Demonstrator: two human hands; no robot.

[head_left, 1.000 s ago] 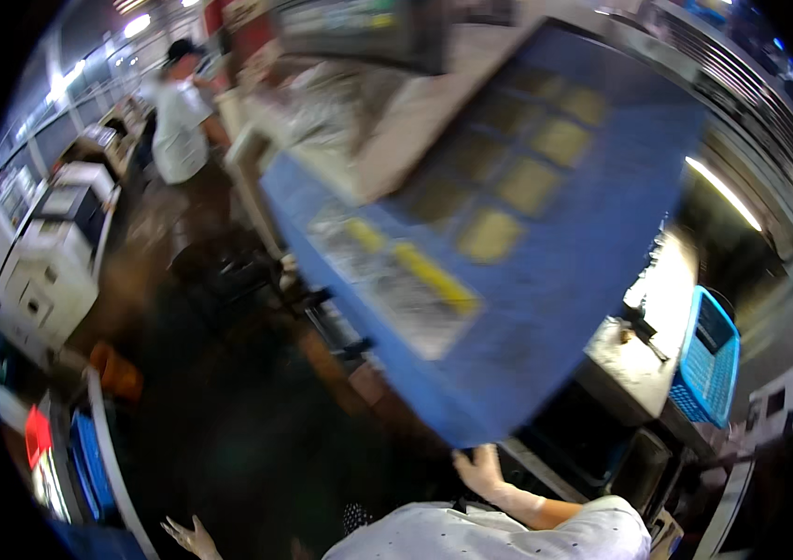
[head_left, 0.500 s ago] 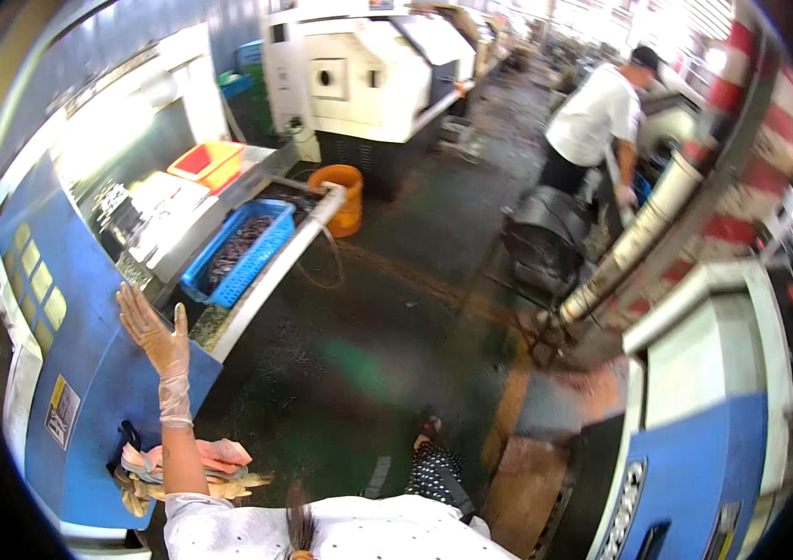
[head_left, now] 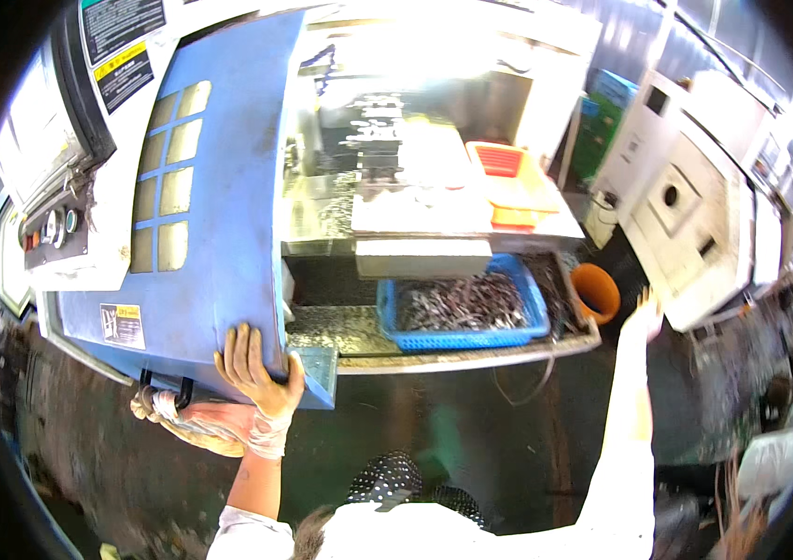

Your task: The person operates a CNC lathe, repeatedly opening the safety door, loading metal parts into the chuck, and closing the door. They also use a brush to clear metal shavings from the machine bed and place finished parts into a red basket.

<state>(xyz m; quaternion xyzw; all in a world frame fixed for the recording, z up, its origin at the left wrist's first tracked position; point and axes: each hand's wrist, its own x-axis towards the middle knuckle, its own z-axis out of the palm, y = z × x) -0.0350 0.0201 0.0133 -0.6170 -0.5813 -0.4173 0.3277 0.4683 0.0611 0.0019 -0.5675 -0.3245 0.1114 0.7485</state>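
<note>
One gloved left hand (head_left: 256, 369) grips the lower corner of a blue sliding machine door (head_left: 214, 215), fingers curled over its edge and pinching the panel, a hold that looks suited to pushing or steadying the door along its track. That door fills the frame from about ten o'clock down to the centre, with small yellowed windows (head_left: 165, 187) set in its upper part and a warning sticker (head_left: 122, 325) near its bottom. Just below the hand, at seven o'clock, a wad of rags (head_left: 193, 425) hangs against the door's handle. At three o'clock from the door, the open machine bay shows a blue plastic crate (head_left: 462, 308) heaped with small metal parts, sitting on a wet metal shelf (head_left: 471, 343) under the work area, likely to catch finished pieces. Further out, at two o'clock, lies a red-orange tray (head_left: 508, 177), and an orange bucket (head_left: 594, 291) stands on the floor. Out at three o'clock the right hand (head_left: 646, 313) is raised in the air, blurred, fingers apparently spread and touching nothing.
</note>
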